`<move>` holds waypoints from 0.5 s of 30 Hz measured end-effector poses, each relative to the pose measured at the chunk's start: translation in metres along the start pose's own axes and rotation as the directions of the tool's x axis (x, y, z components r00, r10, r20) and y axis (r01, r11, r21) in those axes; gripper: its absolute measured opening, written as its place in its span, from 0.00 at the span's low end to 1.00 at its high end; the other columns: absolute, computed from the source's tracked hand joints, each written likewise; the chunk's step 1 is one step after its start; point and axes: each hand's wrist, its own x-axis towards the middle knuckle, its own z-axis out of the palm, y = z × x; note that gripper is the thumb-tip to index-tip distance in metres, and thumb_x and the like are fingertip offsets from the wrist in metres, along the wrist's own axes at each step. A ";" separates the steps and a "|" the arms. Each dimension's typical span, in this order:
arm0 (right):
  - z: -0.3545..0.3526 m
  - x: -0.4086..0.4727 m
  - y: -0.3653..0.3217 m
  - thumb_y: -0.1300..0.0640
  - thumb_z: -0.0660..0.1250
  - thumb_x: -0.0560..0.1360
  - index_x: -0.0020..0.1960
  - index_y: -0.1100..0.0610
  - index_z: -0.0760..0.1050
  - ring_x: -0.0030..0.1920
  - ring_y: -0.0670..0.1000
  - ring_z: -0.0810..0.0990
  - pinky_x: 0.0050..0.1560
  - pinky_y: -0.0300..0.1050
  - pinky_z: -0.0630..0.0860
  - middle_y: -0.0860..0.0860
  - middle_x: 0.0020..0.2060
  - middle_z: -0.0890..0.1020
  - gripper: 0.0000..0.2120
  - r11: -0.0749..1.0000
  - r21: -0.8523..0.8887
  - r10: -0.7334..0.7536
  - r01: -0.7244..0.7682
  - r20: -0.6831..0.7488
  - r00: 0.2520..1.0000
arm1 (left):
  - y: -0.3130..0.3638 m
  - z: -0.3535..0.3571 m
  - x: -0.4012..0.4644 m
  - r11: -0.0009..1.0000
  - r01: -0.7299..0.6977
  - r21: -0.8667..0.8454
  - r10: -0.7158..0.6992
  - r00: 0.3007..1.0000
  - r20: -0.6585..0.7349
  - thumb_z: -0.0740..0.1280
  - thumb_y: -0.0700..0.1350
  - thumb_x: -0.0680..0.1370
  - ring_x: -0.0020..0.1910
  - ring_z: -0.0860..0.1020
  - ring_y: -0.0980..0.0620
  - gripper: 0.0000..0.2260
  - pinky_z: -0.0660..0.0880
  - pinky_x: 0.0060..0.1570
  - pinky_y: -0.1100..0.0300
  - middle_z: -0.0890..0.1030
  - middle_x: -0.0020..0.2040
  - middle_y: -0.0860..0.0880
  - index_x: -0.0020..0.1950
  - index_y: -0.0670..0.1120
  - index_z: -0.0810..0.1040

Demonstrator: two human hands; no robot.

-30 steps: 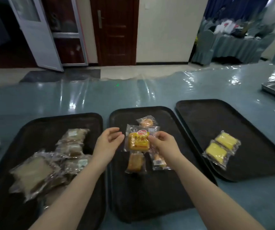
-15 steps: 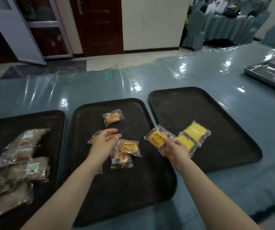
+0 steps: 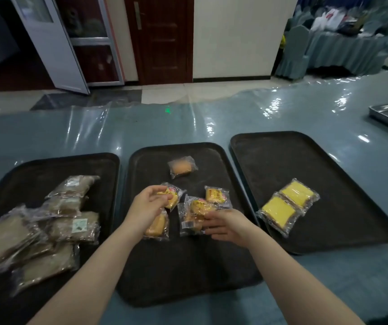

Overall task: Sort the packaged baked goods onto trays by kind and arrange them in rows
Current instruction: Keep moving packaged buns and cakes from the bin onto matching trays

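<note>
While three dark trays sat side by side on the blue table (image 3: 282, 118), we saw brown packets piled on the left tray (image 3: 47, 170), two yellow cakes (image 3: 286, 205) on the right tray (image 3: 328, 160), and orange packets on the middle tray (image 3: 188, 266). Our left hand (image 3: 146, 207) pinched one orange packet (image 3: 171, 195); our right hand (image 3: 225, 225) lay flat-fingered on another (image 3: 191, 218).

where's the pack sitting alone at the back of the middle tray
In the head view, the lone pack lies toward the far end of the middle tray, apart from the cluster of yellow-orange packs nearer the person.
</note>
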 end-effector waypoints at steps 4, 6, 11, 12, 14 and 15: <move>0.061 -0.017 -0.016 0.52 0.68 0.76 0.59 0.55 0.78 0.51 0.54 0.84 0.52 0.51 0.79 0.53 0.49 0.85 0.13 0.994 0.069 -0.094 0.088 0.077 0.993 | -0.005 -0.051 -0.028 0.998 -0.039 -0.047 0.039 0.999 -0.012 0.66 0.43 0.77 0.51 0.81 0.55 0.09 0.75 0.51 0.56 0.84 0.48 0.54 0.56 0.53 0.76; 0.102 -0.020 -0.019 0.52 0.67 0.76 0.60 0.56 0.76 0.53 0.55 0.83 0.55 0.53 0.78 0.54 0.51 0.85 0.14 0.991 0.078 -0.121 0.112 0.115 0.986 | -0.010 -0.088 -0.049 0.997 -0.045 -0.067 0.043 0.999 -0.027 0.63 0.41 0.79 0.52 0.81 0.54 0.08 0.74 0.55 0.54 0.84 0.50 0.52 0.56 0.51 0.75; 0.237 -0.032 -0.016 0.52 0.65 0.78 0.61 0.56 0.76 0.52 0.56 0.83 0.55 0.52 0.77 0.55 0.51 0.84 0.14 0.980 0.087 -0.194 0.181 0.183 0.964 | -0.025 -0.209 -0.116 0.985 -0.103 -0.137 0.090 0.991 -0.098 0.64 0.38 0.78 0.48 0.82 0.53 0.08 0.78 0.46 0.61 0.83 0.51 0.47 0.57 0.46 0.75; 0.267 -0.036 -0.016 0.53 0.64 0.78 0.60 0.56 0.76 0.52 0.56 0.83 0.55 0.52 0.77 0.55 0.52 0.84 0.13 0.977 0.084 -0.209 0.196 0.206 0.956 | -0.027 -0.235 -0.130 0.981 -0.122 -0.150 0.106 0.988 -0.113 0.64 0.38 0.78 0.48 0.82 0.52 0.09 0.79 0.46 0.61 0.84 0.50 0.46 0.57 0.45 0.76; 0.325 -0.045 -0.019 0.53 0.65 0.77 0.60 0.56 0.76 0.52 0.57 0.83 0.55 0.51 0.77 0.55 0.52 0.84 0.14 0.969 0.080 -0.246 0.233 0.256 0.935 | -0.031 -0.284 -0.153 0.976 -0.173 -0.135 0.155 0.979 -0.135 0.64 0.36 0.78 0.49 0.82 0.50 0.10 0.79 0.49 0.58 0.84 0.50 0.45 0.57 0.46 0.77; 0.353 -0.051 -0.021 0.52 0.65 0.77 0.61 0.56 0.76 0.52 0.57 0.83 0.54 0.50 0.78 0.55 0.52 0.84 0.14 0.964 0.085 -0.266 0.252 0.281 0.922 | -0.031 -0.308 -0.163 0.970 -0.204 -0.131 0.184 0.971 -0.152 0.64 0.35 0.78 0.49 0.82 0.49 0.10 0.78 0.50 0.57 0.84 0.49 0.45 0.55 0.47 0.77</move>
